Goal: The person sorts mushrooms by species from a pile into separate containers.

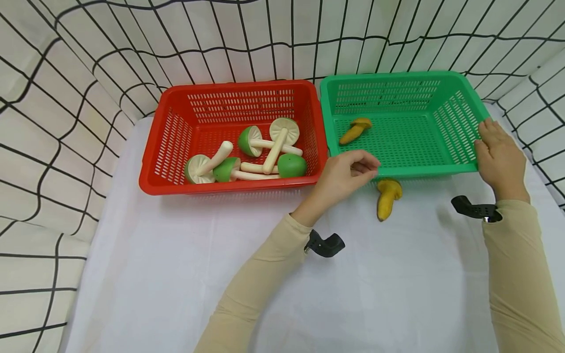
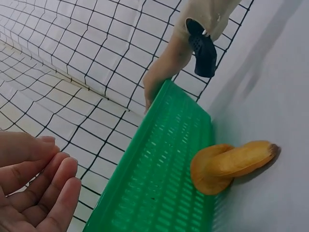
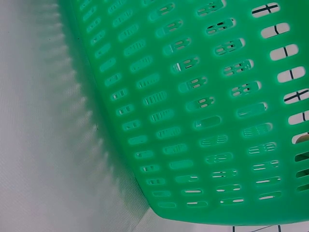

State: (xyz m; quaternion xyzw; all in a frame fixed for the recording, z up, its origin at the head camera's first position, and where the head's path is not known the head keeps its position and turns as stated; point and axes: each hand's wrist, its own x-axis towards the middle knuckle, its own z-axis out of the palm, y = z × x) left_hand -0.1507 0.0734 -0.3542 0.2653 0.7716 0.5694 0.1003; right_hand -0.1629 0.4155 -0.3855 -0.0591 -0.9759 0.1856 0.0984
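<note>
My left hand [image 1: 346, 171] hovers over the front edge where the red basket [image 1: 229, 189] and the green basket [image 1: 423, 171] meet. Its fingers are loosely bent with nothing between them, as the left wrist view shows. My right hand [image 1: 503, 154] grips the green basket's right rim near the front corner. Inside that basket, at the left, lies a yellow-brown toy mushroom [image 1: 355, 131]. Another yellow toy mushroom [image 1: 385, 200] lies on the white cloth just outside the front wall, its cap [image 2: 207, 169] toward the basket. The right wrist view is filled by the slotted green wall [image 3: 193, 116].
Several green-capped toy mushrooms [image 1: 293, 165] with pale stems lie in the red basket, left of the green one. A black wire grid [image 1: 291, 46] over white sheeting rises behind and at both sides. White cloth [image 1: 176, 274] covers the table.
</note>
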